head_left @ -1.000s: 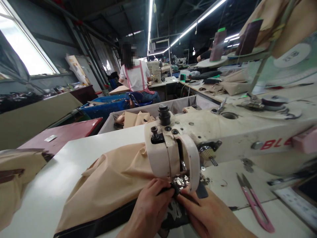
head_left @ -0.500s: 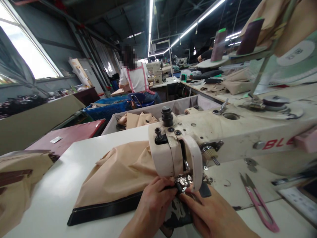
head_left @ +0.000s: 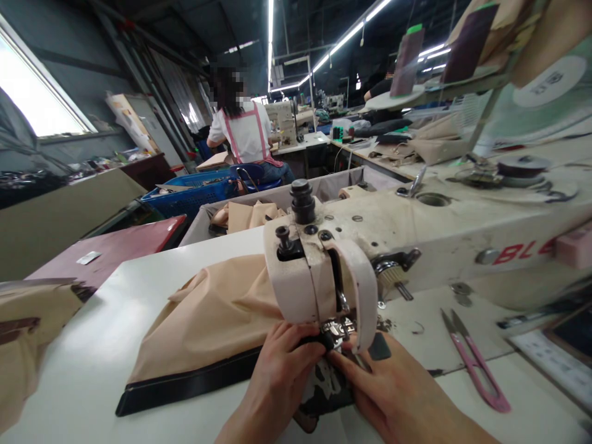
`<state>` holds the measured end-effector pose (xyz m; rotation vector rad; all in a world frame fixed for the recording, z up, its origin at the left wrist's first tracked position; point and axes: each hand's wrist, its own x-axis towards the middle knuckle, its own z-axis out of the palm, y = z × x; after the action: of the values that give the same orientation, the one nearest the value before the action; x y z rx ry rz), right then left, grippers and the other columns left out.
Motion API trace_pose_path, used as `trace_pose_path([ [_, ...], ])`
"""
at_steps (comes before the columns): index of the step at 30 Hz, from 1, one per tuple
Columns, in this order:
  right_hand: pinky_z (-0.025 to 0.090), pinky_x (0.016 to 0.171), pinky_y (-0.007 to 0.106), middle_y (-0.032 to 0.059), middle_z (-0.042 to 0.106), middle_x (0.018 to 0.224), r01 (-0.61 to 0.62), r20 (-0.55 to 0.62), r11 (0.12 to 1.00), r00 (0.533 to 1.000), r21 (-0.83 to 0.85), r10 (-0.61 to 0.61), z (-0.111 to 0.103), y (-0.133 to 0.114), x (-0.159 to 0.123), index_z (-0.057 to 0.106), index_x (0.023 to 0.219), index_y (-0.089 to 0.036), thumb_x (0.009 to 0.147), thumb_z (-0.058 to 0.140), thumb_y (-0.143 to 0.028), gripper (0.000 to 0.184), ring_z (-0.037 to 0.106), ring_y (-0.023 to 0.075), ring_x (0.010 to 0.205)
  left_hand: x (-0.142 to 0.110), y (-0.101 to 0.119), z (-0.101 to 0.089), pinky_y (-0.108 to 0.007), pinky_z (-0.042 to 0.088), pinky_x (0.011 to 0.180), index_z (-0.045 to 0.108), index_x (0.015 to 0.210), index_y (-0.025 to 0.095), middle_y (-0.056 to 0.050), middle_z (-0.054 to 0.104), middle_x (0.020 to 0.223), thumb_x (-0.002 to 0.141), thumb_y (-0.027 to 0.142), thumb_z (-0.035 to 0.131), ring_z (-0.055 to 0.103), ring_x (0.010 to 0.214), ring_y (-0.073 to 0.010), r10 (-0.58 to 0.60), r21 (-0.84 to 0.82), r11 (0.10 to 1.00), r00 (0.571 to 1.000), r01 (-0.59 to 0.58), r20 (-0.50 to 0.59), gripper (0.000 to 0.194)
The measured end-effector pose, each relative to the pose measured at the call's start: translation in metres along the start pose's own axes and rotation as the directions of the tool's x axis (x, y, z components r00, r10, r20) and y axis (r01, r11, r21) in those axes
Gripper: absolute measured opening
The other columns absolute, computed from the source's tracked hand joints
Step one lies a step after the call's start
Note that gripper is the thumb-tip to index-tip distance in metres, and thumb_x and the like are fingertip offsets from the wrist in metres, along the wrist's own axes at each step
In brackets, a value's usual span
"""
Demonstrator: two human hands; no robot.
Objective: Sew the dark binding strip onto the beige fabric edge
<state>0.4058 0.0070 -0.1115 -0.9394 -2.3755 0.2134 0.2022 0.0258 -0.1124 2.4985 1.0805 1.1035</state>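
A sewing machine point(head_left: 296, 277) stands before me with its presser foot point(head_left: 340, 328) low over the work. Beige fabric point(head_left: 208, 308) with a black edge strip point(head_left: 194, 379) spreads left of the machine head on the white tabletop. My left hand point(head_left: 282, 370) pinches the black edge just left of the foot, thumb and fingers together. Close to the foot on the other side, my right hand point(head_left: 383, 382) has its fingers closed at the same dark edge. The machine's arm cover and my fingers hide part of the stitching spot.
Pink-handled scissors point(head_left: 481, 370) lie on the machine bed at right. More beige fabric point(head_left: 28, 345) rests at the left edge. Behind the table stands a grey cloth-lined bin point(head_left: 324, 183) holding fabric pieces. A blue basket point(head_left: 185, 200) and a seated person point(head_left: 247, 132) are farther off.
The view has shifted slightly, so everything sits a little farther left. Both hands keep nearly the same place at the presser foot, and the fabric shows no clear movement.
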Motion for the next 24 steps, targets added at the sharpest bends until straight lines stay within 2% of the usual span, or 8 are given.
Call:
trace_pose_path([
  [4,0.048,0.088,0.046,0.0146,0.062,0.107,0.03,-0.011,0.999,0.999,-0.024,-0.03,0.001,0.001,-0.001,0.06,0.111,-0.011,0.077,0.042,-0.004,0.039,0.055,0.0281,0.101,0.002,0.003,-0.001,-0.032,0.052,0.073,0.068,0.087,0.019,-0.008,0.065,0.095,0.087,0.014,0.048,0.061,0.087,-0.0194,-0.021,0.014,1.0,1.0,0.021,-0.005,0.02],
  [9,0.047,0.091,0.047,0.014,0.06,0.114,-0.001,0.039,1.0,0.999,-0.024,0.002,0.002,0.001,0.0,0.057,0.118,-0.013,0.076,0.043,-0.003,0.046,0.053,0.028,0.106,0.004,0.002,-0.002,-0.033,0.051,0.075,0.067,0.089,0.018,-0.008,0.066,0.094,0.087,0.013,0.048,0.061,0.09,-0.0202,0.009,-0.001,1.0,1.0,-0.009,0.022,0.02],
  [11,0.047,0.09,0.046,0.0134,0.06,0.114,-0.002,0.031,1.0,1.0,-0.02,0.003,0.0,0.0,0.0,0.057,0.119,-0.014,0.076,0.044,-0.003,0.046,0.054,0.027,0.105,0.004,0.0,-0.001,-0.033,0.051,0.078,0.067,0.09,0.017,-0.009,0.065,0.095,0.087,0.014,0.048,0.06,0.093,-0.0207,0.011,-0.012,1.0,0.998,-0.011,0.054,0.02],
  [16,0.05,0.088,0.042,0.0126,0.063,0.108,-0.027,-0.027,1.0,0.999,-0.016,0.027,-0.008,-0.001,-0.002,0.062,0.111,-0.016,0.079,0.041,-0.003,0.04,0.056,0.0249,0.102,0.003,-0.003,0.002,-0.034,0.051,0.076,0.065,0.09,0.017,-0.009,0.065,0.095,0.088,0.014,0.044,0.06,0.091,-0.0209,0.063,0.031,0.997,0.998,-0.064,0.031,0.022],
  [20,0.048,0.09,0.047,0.0117,0.059,0.118,-0.025,-0.005,0.999,1.0,-0.024,0.024,-0.006,0.002,-0.006,0.055,0.124,-0.017,0.079,0.04,-0.004,0.049,0.053,0.0274,0.107,0.005,-0.002,0.0,-0.032,0.05,0.078,0.065,0.089,0.016,-0.008,0.065,0.096,0.089,0.014,0.044,0.059,0.092,-0.0202,0.081,0.065,0.994,0.995,-0.085,0.054,0.021],
  [24,0.045,0.091,0.048,0.0104,0.057,0.12,-0.038,0.031,0.999,0.999,0.008,0.038,-0.003,0.003,-0.006,0.052,0.127,-0.018,0.08,0.04,-0.004,0.05,0.051,0.0274,0.108,0.006,0.0,-0.004,-0.028,0.048,0.08,0.065,0.088,0.017,-0.006,0.066,0.097,0.086,0.011,0.05,0.059,0.091,-0.0178,0.04,0.055,0.998,0.997,-0.044,0.069,0.016],
])
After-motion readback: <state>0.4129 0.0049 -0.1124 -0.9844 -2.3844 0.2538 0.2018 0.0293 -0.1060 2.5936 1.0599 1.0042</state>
